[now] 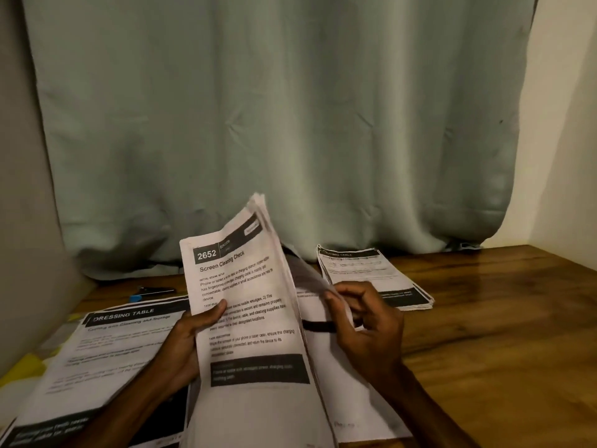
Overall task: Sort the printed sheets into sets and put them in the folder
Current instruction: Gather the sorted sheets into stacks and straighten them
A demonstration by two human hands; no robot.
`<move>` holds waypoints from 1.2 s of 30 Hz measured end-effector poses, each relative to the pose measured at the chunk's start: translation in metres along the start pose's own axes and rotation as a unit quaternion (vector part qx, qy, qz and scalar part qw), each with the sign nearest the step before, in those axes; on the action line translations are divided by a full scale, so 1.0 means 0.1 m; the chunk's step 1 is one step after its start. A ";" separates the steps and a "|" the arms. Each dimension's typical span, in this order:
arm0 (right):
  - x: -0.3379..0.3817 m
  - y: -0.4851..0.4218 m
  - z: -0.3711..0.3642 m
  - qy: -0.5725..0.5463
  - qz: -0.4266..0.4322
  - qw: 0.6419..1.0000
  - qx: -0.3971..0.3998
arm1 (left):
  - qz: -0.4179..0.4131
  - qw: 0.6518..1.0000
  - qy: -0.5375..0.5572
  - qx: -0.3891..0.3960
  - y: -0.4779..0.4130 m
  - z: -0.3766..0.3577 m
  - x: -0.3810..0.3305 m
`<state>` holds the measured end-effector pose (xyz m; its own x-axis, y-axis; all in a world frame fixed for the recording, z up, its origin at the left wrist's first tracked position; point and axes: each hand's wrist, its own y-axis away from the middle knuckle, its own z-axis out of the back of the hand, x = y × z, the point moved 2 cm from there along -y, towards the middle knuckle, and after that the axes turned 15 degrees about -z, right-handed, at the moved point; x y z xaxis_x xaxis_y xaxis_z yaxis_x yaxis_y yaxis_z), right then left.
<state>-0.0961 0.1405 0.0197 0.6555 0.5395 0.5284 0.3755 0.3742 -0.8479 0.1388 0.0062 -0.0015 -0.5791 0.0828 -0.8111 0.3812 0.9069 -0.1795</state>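
Head view. Left hand (184, 344): grip closed on a sheaf (248, 318) of printed sheets, thumb across the front page and fingers behind. The sheaf is held tilted above the counter (484, 318); its front page is headed "2652 Screen Cleaning Check".

Right hand (371, 324): grip pinched, thumb against fingertips, on the edge of one sheet (310, 273) spread rightward from the back of the sheaf.

On the counter, a left stack (106, 344) headed "DRESSING TABLE" lies beside the left hand. A far stack (371, 276) lies near the curtain (290, 124), beyond the right hand. More loose sheets (355, 399) lie flat under the right forearm.

Containers: a dark patch (161, 412) shows beneath the left stack, and a yellow item (29, 367) lies at the left edge. Whether either is the folder cannot be told, and no sheets can be seen inside either. A small blue-and-black item (151, 292) lies behind the left stack.
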 end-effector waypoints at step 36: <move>-0.15 -0.05 -0.10 -0.186 -0.335 0.922 0.061 | -0.060 0.986 -0.155 0.002 -0.04 -0.01 0.04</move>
<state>-0.1011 0.1229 0.0161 0.0247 0.3684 0.9294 0.5237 0.7871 -0.3259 0.1341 0.0033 -0.0031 -0.3719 -0.1562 -0.9150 0.3271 0.9004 -0.2867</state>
